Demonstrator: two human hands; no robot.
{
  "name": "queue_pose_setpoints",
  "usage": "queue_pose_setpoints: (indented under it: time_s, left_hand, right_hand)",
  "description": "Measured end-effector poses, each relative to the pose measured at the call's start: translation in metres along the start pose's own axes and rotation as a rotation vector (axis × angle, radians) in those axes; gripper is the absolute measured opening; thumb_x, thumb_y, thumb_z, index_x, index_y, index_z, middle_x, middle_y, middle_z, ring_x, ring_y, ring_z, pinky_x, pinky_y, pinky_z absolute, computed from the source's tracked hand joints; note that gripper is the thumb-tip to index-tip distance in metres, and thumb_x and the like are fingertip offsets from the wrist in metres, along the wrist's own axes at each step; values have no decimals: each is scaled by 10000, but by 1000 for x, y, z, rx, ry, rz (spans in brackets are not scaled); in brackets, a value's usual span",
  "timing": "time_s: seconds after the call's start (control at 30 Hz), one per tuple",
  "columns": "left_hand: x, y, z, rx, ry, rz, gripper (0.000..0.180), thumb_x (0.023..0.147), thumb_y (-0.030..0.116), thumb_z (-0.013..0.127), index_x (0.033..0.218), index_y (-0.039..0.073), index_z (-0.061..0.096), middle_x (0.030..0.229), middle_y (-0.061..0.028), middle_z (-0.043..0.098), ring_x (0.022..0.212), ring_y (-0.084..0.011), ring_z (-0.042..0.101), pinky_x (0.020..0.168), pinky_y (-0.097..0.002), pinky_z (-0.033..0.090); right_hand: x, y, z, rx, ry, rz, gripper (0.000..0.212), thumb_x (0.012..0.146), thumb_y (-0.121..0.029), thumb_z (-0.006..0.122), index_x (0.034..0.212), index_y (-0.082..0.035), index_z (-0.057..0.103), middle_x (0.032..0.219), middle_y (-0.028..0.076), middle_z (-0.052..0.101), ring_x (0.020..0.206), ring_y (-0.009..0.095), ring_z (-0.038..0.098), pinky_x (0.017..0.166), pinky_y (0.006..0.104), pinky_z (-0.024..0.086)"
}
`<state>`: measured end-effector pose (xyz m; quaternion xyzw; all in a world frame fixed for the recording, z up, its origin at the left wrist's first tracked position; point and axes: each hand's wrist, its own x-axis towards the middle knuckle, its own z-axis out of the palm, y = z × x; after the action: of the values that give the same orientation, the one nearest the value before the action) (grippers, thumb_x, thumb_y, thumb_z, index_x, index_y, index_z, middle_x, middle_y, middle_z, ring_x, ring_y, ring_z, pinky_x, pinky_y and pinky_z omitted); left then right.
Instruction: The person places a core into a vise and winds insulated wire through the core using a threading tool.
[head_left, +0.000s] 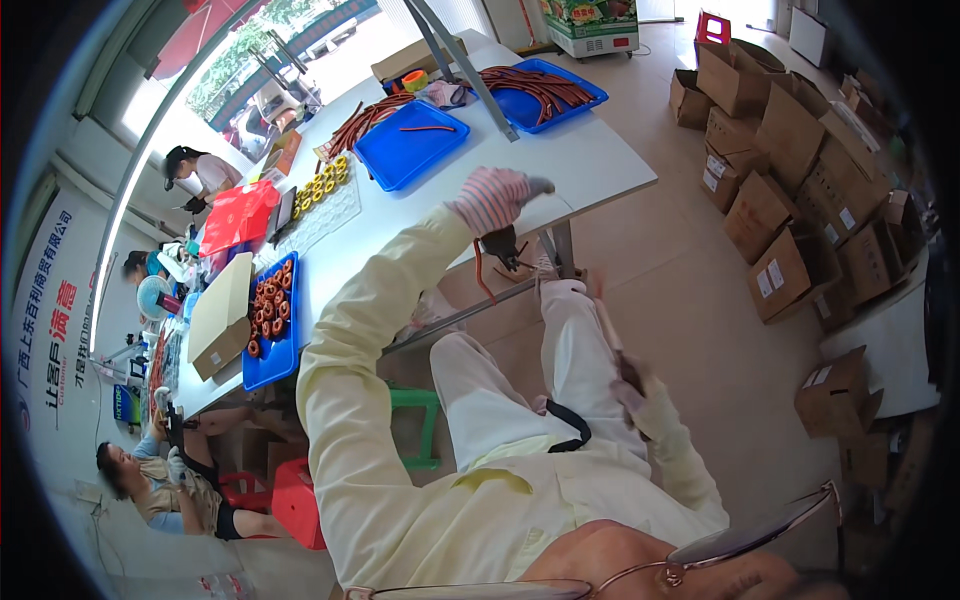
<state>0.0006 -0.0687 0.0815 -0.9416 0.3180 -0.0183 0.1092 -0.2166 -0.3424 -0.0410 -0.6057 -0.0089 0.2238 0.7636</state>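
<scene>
My left hand [492, 200], in a pink-striped glove with dark fingers, is at the near edge of the white table [590, 165]. Its fingers are closed, and a reddish-brown cord [484, 272] hangs from them below the edge. Lower, beside my right thigh, my right hand [636, 392] appears closed around a long, thin brownish piece [607, 325], too blurred to name. Nearest my left hand on the table is a blue tray [405, 160] with one cord on it. Another blue tray [530, 115], farther back, holds a pile of similar cords.
To the left stand a blue tray [290, 350] of reddish-brown rings, a cardboard box [222, 315], yellow rings [322, 185] and a red bin [240, 215]. A green stool [415, 400] is under the table. Cardboard boxes [765, 215] crowd the right. Several people work along the left.
</scene>
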Motion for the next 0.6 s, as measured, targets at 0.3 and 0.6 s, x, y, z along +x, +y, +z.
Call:
queue_pose_setpoints:
  time_s: [0.3,0.6]
  left_hand:
    - [17,-75,71,-313,124,-615,205,808,156,502,967,180,630,704,-83,619,671,-254,600,604,-336,467]
    - [-36,-30,44,-31,207,-598,276,790,161,502,1061,149,550,931,-122,614,856,-288,595,695,-375,483]
  right_hand:
    - [149,-57,107,125,-371,-170,221,898,-215,470,1064,-72,499,597,-67,374,353,37,280,312,187,227]
    - [71,-15,74,1205,-776,348,315,947,-273,387,1191,-95,479,567,-79,251,360,1,220,296,153,194]
